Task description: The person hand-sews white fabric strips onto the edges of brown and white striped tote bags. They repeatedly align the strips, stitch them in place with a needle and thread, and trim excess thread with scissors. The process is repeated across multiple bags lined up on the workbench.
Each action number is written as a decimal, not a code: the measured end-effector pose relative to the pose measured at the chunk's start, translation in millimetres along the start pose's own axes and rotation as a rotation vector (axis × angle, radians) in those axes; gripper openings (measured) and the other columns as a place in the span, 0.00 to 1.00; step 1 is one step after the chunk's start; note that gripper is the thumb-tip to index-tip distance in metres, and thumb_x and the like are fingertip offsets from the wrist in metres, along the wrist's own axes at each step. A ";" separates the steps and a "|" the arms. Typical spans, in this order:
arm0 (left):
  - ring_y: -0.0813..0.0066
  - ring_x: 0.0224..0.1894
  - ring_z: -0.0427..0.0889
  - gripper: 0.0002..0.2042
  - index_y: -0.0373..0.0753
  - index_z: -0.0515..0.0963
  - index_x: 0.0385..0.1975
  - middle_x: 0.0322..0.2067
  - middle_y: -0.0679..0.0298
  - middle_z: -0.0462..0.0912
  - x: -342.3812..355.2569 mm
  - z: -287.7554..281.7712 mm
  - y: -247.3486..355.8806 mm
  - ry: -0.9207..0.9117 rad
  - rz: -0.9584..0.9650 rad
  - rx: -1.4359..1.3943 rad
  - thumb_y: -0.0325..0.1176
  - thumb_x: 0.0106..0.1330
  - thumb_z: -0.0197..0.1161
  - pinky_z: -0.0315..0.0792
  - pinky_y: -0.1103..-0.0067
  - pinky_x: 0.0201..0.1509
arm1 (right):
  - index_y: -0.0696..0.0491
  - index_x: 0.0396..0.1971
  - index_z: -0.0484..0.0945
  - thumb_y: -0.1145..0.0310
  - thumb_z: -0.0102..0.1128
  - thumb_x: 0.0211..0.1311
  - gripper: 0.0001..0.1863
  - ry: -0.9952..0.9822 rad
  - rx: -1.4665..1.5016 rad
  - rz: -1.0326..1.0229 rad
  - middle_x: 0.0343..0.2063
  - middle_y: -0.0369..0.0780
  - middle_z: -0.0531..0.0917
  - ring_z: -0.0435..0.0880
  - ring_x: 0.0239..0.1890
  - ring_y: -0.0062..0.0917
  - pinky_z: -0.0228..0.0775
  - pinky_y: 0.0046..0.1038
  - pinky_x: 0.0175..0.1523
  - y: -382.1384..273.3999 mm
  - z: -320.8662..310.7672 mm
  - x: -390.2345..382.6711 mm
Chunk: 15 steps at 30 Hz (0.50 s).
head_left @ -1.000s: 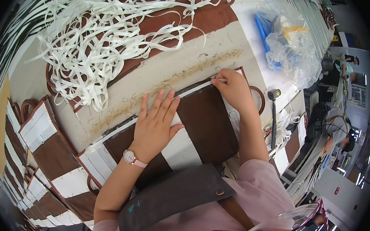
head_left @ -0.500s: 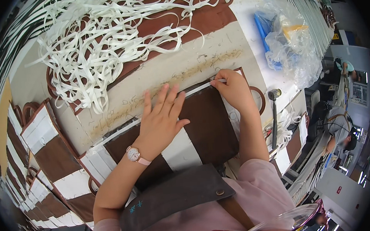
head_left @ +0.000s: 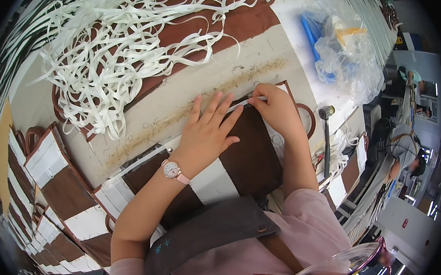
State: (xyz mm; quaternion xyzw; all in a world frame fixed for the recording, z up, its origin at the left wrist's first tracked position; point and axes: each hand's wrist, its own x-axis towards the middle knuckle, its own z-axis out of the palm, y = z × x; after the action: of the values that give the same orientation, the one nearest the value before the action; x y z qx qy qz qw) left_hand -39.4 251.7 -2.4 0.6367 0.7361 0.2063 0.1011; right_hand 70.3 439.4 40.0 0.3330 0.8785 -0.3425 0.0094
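The narrow, flat white tape (head_left: 145,160) ran along the far edge of the brown-and-white striped panel (head_left: 252,153), its long axis rising rightward; the right hand (head_left: 274,107), nearer its right end, pinched it, while the left hand (head_left: 206,134) spread its fingers across its middle.

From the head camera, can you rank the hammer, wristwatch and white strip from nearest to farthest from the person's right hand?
From the right hand:
1. White strip: right at its fingertips.
2. Hammer: just to its right.
3. Wristwatch: farther off, on the left wrist.
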 end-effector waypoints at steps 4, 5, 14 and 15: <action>0.58 0.77 0.53 0.33 0.49 0.67 0.70 0.74 0.59 0.58 2.5 5.7 -1.5 0.012 0.009 0.018 0.53 0.65 0.64 0.45 0.52 0.78 | 0.58 0.30 0.79 0.69 0.66 0.58 0.08 -0.029 0.089 -0.008 0.28 0.46 0.80 0.78 0.31 0.38 0.70 0.36 0.39 5.5 -4.7 -4.3; 0.59 0.77 0.53 0.34 0.50 0.67 0.70 0.74 0.59 0.58 2.2 6.0 -2.4 0.016 0.011 0.032 0.53 0.64 0.64 0.45 0.52 0.78 | 0.59 0.30 0.80 0.69 0.67 0.58 0.08 -0.068 0.173 0.023 0.27 0.45 0.80 0.78 0.30 0.36 0.70 0.35 0.38 7.2 -10.0 -7.4; 0.58 0.77 0.52 0.34 0.50 0.66 0.70 0.74 0.59 0.58 2.6 2.1 -1.0 -0.003 0.005 0.011 0.55 0.65 0.62 0.45 0.52 0.78 | 0.59 0.30 0.81 0.69 0.68 0.57 0.09 0.119 0.026 0.059 0.22 0.42 0.78 0.75 0.24 0.27 0.66 0.30 0.32 11.7 -5.1 -2.0; 0.58 0.77 0.52 0.35 0.50 0.66 0.71 0.74 0.59 0.58 3.0 1.9 -0.8 -0.003 0.005 0.011 0.55 0.65 0.62 0.44 0.52 0.78 | 0.59 0.30 0.81 0.69 0.68 0.56 0.09 0.151 -0.008 0.024 0.21 0.41 0.77 0.73 0.22 0.23 0.64 0.29 0.29 14.4 -2.6 -1.6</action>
State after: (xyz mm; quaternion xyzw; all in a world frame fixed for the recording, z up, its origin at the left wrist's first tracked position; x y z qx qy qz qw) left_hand -39.8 254.9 -4.1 0.6395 0.7353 0.2016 0.0984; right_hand 80.6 447.9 33.8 0.3684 0.8740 -0.3127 -0.0513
